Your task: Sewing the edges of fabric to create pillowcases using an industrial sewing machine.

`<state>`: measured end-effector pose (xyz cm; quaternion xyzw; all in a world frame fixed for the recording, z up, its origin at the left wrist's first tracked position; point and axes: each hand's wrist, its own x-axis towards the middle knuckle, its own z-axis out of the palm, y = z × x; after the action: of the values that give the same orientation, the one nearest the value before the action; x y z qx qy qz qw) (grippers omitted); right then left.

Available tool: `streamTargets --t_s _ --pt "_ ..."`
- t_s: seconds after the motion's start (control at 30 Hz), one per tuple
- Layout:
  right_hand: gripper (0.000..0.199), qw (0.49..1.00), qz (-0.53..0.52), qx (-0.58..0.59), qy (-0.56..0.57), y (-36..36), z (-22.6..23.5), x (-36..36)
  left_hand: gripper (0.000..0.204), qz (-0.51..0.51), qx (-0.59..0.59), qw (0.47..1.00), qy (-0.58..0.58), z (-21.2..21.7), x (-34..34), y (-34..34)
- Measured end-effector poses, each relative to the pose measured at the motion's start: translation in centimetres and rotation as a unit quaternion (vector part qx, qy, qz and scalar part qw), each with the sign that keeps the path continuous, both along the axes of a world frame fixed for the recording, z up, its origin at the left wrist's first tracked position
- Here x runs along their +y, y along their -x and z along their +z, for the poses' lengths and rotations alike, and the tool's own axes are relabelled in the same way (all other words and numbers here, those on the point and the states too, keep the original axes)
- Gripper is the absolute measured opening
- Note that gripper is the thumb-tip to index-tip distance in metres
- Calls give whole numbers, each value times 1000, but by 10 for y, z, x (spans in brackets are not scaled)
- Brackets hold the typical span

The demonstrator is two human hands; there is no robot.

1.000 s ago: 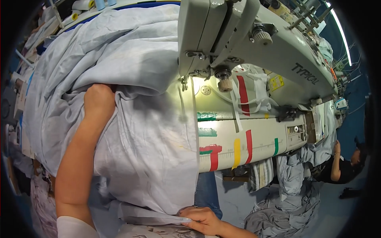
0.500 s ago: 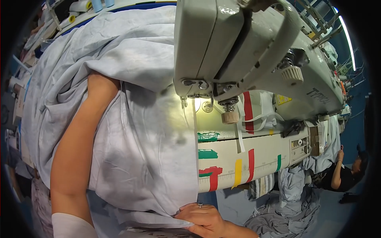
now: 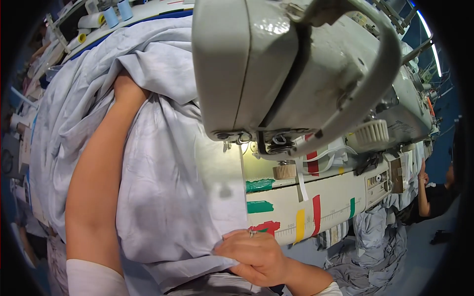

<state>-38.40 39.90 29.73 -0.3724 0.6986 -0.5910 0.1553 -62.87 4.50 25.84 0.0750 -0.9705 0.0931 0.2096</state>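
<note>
A large piece of pale grey-white fabric (image 3: 165, 197) spreads over the left side of the sewing machine bed, its straight right edge running below the needle area. My left hand (image 3: 130, 88) reaches under a fold of the fabric, so its fingers are hidden. At the near end of that edge my right hand (image 3: 256, 255), with a ring on one finger, pinches the cloth between thumb and fingers. The sewing machine (image 3: 219, 69) stands over the fabric, and its lamp lights the cloth around the presser foot (image 3: 227, 146).
Red, yellow and green tape strips (image 3: 300, 224) mark the ruled bed edge. White strips (image 3: 328, 158) lie behind the machine's tension knob (image 3: 285, 170). Blue thread cones (image 3: 125, 10) stand at the far left. Crumpled grey fabric (image 3: 365, 266) lies lower right, near another person (image 3: 428, 197).
The machine head looks larger and sits further left in view. My right hand appears slightly higher, still pinching the fabric edge. My left hand remains under the fold.
</note>
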Motion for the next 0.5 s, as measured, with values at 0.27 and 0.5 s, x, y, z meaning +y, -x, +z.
streamTargets --t_s 0.27,0.5 --pt "12 997 -25 67 -22 3 13 -27 68 -49 1 998 -36 -4 -98 33" --pt "23 966 -107 212 -105 -26 -1 -10 40 -336 103 920 -175 72 66 -257"
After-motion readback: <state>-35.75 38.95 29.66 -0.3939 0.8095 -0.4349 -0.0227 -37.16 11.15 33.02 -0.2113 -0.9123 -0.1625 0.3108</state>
